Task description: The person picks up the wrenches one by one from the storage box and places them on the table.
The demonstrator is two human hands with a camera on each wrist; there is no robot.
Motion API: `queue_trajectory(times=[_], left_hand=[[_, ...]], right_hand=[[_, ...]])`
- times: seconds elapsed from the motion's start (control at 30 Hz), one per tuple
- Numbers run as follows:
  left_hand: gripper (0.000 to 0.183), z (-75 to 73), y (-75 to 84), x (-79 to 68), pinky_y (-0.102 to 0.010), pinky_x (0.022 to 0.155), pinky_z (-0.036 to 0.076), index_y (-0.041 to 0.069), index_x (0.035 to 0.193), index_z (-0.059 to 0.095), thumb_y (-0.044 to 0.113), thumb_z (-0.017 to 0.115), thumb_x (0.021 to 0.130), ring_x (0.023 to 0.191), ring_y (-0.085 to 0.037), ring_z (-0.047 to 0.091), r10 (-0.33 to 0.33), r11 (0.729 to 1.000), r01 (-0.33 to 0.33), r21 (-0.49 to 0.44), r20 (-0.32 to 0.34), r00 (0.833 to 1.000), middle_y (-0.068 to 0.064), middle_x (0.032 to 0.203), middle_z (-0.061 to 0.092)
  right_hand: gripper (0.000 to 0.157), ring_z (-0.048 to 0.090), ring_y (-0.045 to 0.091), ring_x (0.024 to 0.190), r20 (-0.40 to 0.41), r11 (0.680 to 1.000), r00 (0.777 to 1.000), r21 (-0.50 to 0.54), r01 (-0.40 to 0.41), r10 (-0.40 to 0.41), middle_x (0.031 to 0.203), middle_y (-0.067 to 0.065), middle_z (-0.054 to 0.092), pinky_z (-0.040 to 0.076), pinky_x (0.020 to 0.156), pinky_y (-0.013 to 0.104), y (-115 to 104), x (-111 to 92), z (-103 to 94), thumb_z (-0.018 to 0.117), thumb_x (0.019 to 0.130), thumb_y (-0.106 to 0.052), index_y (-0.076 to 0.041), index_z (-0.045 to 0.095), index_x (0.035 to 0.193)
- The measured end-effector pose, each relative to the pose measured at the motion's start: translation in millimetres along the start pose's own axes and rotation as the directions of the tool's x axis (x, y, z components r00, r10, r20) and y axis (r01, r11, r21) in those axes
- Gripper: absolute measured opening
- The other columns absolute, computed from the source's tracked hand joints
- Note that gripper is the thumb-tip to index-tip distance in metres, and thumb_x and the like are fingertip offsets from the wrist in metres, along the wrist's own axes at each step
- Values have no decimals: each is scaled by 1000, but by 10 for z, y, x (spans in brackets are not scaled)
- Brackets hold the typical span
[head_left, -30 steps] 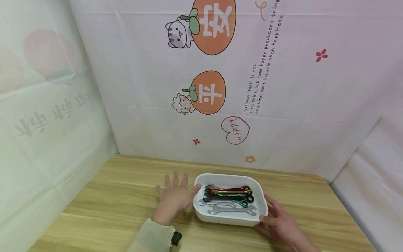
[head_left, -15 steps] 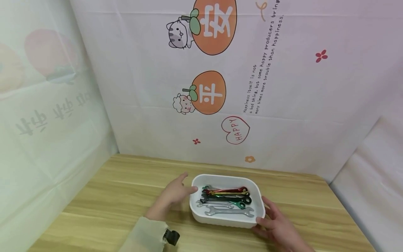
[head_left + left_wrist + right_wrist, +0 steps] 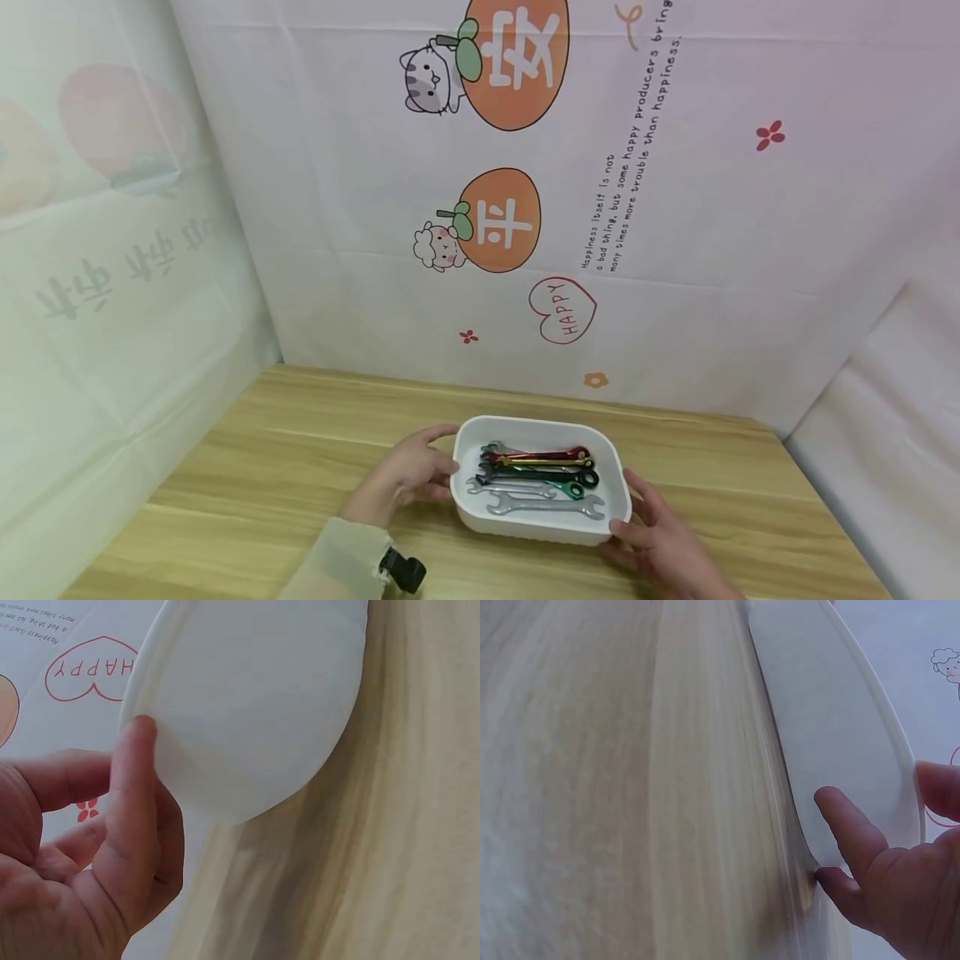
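A white plastic bin (image 3: pixel 517 532) stands on the table with several wrenches in it. A silver open-end wrench (image 3: pixel 551 505) lies nearest its front. Behind it are a smaller silver wrench, a black ratchet wrench (image 3: pixel 534 477), and red, gold and green ones overlapping in a pile. My left hand (image 3: pixel 416 468) holds the bin's left end; in the left wrist view a fingertip (image 3: pixel 141 726) reaches the rim. At the opposite end my right hand (image 3: pixel 663 533) grips the front right corner, a digit (image 3: pixel 849 825) lying along the outer wall in the right wrist view.
The wood-grain table (image 3: pixel 247 467) runs back to a white printed cloth (image 3: pixel 360 275) that hangs as a wall. More cloth closes off the left and right sides. A black strap (image 3: pixel 403 570) sits over the left sleeve.
My left hand was spread beside the bin and has turned to take hold of its left end. The bin and my right hand have shifted slightly left.
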State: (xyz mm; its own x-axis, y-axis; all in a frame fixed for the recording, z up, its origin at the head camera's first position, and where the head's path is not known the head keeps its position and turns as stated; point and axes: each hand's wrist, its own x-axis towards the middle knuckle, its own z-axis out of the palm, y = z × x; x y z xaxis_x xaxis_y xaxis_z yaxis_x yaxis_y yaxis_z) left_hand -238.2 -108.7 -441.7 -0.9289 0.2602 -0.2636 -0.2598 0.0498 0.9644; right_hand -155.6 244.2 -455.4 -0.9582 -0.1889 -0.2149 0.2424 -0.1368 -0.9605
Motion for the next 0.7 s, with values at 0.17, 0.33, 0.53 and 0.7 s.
queue_trajectory(times=[0.17,0.33,0.53,0.7], left_hand=[[73,-12,-46,-42,-32,52,59,13,151,43,-8,63,83,69,-28,66,-2,999,1,-35,-14,1000,-30,98,64],[73,-17,-80,-104,-31,53,59,10,152,41,-6,61,84,72,-27,65,11,998,-12,-59,-17,1000,-29,100,64],[70,-4,-103,-179,-33,56,60,9,154,36,-3,59,89,74,-27,65,12,997,-13,-82,-10,1000,-29,101,62],[67,37,-135,-242,-35,56,60,11,156,33,-1,55,94,69,-24,62,20,996,-21,-82,-14,1000,-28,98,60]], right_hand=[[90,51,38,120,32,1000,999,-12,-11,12,158,32,-4,48,97,56,8,-15,20,55,95,8,-11,-5,160],[89,52,38,119,29,1000,999,-25,-16,17,159,31,-4,49,96,55,8,-36,57,55,94,8,-12,-2,160],[90,54,37,116,26,1000,1000,-17,-10,11,157,33,-2,49,95,55,10,-68,90,56,93,10,-12,0,160],[91,57,34,112,24,1000,999,18,-25,25,157,33,0,50,95,55,34,-70,90,58,91,10,-13,2,160]])
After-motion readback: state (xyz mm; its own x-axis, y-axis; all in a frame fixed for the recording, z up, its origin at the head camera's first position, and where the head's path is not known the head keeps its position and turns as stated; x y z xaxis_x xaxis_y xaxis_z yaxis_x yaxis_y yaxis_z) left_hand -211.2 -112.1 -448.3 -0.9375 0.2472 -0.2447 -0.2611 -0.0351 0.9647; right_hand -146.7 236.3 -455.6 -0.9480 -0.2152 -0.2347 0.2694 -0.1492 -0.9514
